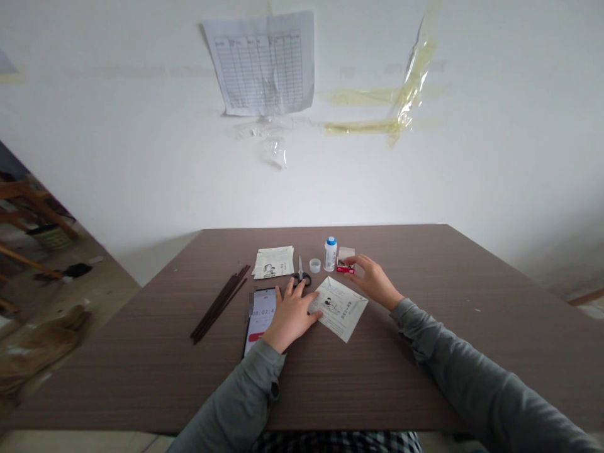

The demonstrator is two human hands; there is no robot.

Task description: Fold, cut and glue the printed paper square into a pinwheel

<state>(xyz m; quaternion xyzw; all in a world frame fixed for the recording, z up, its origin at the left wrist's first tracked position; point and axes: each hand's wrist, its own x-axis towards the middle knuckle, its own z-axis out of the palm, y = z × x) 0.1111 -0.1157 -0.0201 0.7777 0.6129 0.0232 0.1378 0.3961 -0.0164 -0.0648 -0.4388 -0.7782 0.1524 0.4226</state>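
Note:
A cream paper square [343, 308] with printed text and a small drawing lies turned like a diamond on the table. My left hand [295, 314] is spread flat, its thumb and fingertips at the paper's left corner. Beyond the paper stands a small red and white box [346, 268]. My right hand [372, 280] reaches over from the right, thumb and forefinger apart at the box's front. Whether the fingertips touch its contents is too small to tell. Left of the box are a white bottle [330, 257] with a blue cap and a little clear cup [314, 265].
Black-handled scissors [301, 276] lie beyond my left hand. A phone [257, 321] showing a timer is partly under that hand. Farther left are a stack of printed papers [274, 262] and several dark thin sticks [219, 306]. A white wall [165, 157] rises behind the table [448, 377].

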